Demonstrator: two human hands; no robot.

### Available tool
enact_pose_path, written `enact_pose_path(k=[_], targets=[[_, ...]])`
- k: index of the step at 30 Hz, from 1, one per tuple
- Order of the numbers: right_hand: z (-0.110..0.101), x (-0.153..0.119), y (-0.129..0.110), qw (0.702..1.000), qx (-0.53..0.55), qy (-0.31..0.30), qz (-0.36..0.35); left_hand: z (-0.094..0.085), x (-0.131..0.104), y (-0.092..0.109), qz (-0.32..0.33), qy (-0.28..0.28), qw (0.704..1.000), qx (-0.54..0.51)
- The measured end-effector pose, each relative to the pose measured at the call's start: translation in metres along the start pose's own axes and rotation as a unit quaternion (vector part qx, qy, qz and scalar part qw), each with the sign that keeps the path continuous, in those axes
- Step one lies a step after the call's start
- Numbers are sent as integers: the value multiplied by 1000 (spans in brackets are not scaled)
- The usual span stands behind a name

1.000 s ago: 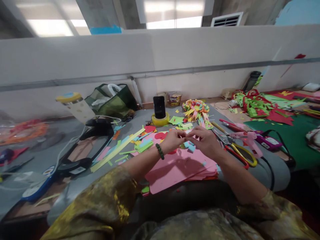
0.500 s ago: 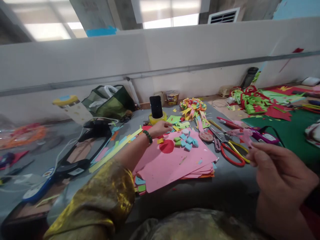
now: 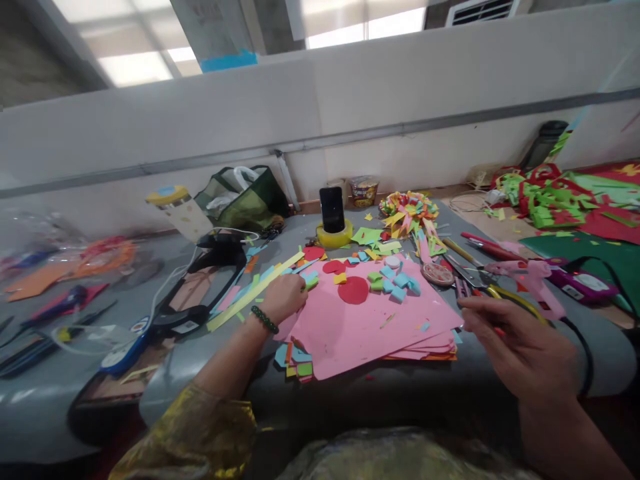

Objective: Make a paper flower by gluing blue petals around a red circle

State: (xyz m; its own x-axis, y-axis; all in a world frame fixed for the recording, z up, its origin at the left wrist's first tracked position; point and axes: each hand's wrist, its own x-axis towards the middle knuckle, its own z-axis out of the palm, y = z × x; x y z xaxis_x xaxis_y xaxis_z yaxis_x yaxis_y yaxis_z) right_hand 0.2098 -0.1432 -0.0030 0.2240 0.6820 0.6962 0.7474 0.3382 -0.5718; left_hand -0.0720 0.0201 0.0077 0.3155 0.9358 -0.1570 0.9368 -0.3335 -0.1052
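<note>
My left hand (image 3: 284, 298), with a green bead bracelet, is closed at the left edge of the pink paper sheets (image 3: 350, 340). A small green paper piece (image 3: 311, 281) shows at its fingertips; whether they grip it I cannot tell. My right hand (image 3: 523, 343) hovers by the sheets' right corner, fingers curled to the thumb; anything between them is hidden. Behind it lie a pink glue gun (image 3: 540, 283) and yellow-handled scissors (image 3: 515, 298), partly covered. Red paper circles (image 3: 353, 291) and blue folded paper pieces (image 3: 399, 293) rest on the top sheet.
At the back a phone (image 3: 332, 208) leans upright in a yellow tape roll (image 3: 335, 235). Beside them are a snack cup (image 3: 364, 191) and a colourful paper-strip bundle (image 3: 409, 212). A purple glue gun (image 3: 585, 280) lies right; a black-framed object (image 3: 200, 287) stands left.
My left hand has drawn back from the scraps by the phone to the sheets' left edge. My right hand has moved away from the pink glue gun toward the sheets. The view has turned left.
</note>
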Motion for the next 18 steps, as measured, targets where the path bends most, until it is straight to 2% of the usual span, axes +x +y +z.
enact_pose_path(k=[3,10,13,18], targets=[[2,3,-5,999,-3,-25,-22,2,-2,-1,5,16,1000,-13],[10,1,-4,998,4,-65,-10,-2,-7,-5,-3,68,995,-72],[16,0,-4,996,15,-83,-15,-1,-10,-4,-2,56,995,-83],[27,-1,-5,993,30,-109,-38,9,-10,-4,41,30,992,-112]])
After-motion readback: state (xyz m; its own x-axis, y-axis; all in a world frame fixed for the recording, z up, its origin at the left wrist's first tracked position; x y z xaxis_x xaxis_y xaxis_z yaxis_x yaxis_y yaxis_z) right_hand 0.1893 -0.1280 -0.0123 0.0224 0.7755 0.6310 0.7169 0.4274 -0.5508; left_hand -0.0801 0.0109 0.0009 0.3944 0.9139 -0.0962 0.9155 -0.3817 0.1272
